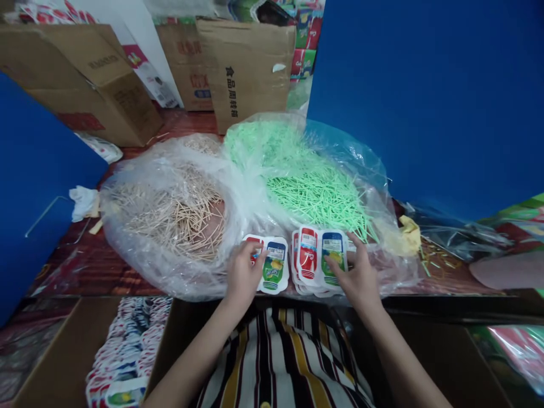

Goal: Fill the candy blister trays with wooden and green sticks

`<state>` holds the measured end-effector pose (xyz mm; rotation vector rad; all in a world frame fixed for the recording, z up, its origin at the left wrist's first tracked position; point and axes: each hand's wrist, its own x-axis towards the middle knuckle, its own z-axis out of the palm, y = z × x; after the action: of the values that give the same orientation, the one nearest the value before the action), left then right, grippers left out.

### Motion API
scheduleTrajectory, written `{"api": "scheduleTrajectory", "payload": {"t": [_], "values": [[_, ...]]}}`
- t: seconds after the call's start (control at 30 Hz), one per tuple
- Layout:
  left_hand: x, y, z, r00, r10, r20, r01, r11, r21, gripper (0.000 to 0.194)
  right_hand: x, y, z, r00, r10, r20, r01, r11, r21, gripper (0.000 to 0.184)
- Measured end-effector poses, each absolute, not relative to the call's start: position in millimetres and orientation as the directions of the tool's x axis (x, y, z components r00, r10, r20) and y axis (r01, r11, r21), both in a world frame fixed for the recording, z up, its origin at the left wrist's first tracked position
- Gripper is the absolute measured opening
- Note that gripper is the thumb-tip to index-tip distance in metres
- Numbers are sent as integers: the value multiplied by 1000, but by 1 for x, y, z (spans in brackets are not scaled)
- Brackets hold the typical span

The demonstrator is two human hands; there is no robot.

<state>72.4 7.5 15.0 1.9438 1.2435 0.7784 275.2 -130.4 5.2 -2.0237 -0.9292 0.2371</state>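
My left hand point(244, 273) pinches a flat bottle-shaped packet point(274, 265) by its left part. The packet has a red half and a green-and-blue half with a lemon print. To its right lies a small stack of like packets point(308, 256), red cola print beside green lemon print. My right hand point(359, 277) rests at the right side of this stack, thumb over the top packet and index finger stretched apart. Behind the packets, clear plastic bags hold thin green sticks point(318, 195) and thin beige sticks point(195, 218).
An open carton point(55, 354) with rows of packets point(127, 345) stands below the table edge at left. Cardboard boxes point(255, 73) line the back. Blue panels point(425, 102) flank the table. A yellowish crumpled scrap point(409, 235) and clear plastic wrap point(463, 241) lie at right.
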Motion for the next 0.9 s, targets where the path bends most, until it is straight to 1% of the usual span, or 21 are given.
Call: {"api": "scheduleTrajectory", "payload": {"t": [0.03,0.07,0.1,0.17,0.2,0.23,0.3,0.37,0.43,0.53,0.67,0.77,0.83,0.9], "values": [[65,13,10,334,926,174,629,-356,691,17,278,-131,2,696,680,232,629,-421,-654,73],[57,18,5,323,928,188,716,-369,592,18,279,-131,0,672,678,298,707,-467,-531,70],[50,21,1,335,928,165,774,-371,513,21,279,-130,0,637,682,360,762,-487,-427,66],[42,25,-5,368,925,93,832,-373,410,26,277,-127,4,548,698,461,836,-476,-273,58],[41,26,-8,375,924,73,844,-373,386,28,276,-125,7,507,705,496,859,-457,-229,54],[41,27,-11,374,926,58,850,-367,378,30,275,-122,10,473,707,526,878,-430,-211,51],[44,29,-14,325,945,42,862,-315,397,33,273,-115,16,409,699,586,912,-341,-228,42],[46,33,-17,258,966,-3,865,-229,447,31,269,-106,20,331,703,630,943,-216,-254,34],[47,38,-19,213,976,-42,844,-162,511,27,263,-95,24,231,731,642,967,-98,-236,28],[44,42,-22,184,982,-51,784,-115,610,21,255,-76,31,83,790,607,981,43,-191,21],[37,39,-26,152,988,14,720,-121,683,20,245,-42,42,-96,855,509,957,221,-191,17],[31,35,-26,175,982,74,703,-177,689,24,236,-13,45,-185,918,350,942,268,-203,27],[29,34,-25,218,969,112,694,-235,681,27,229,4,43,-204,954,218,950,247,-190,38],[27,34,-24,256,954,155,672,-291,682,27,223,17,37,-218,972,86,959,230,-167,43]]}}
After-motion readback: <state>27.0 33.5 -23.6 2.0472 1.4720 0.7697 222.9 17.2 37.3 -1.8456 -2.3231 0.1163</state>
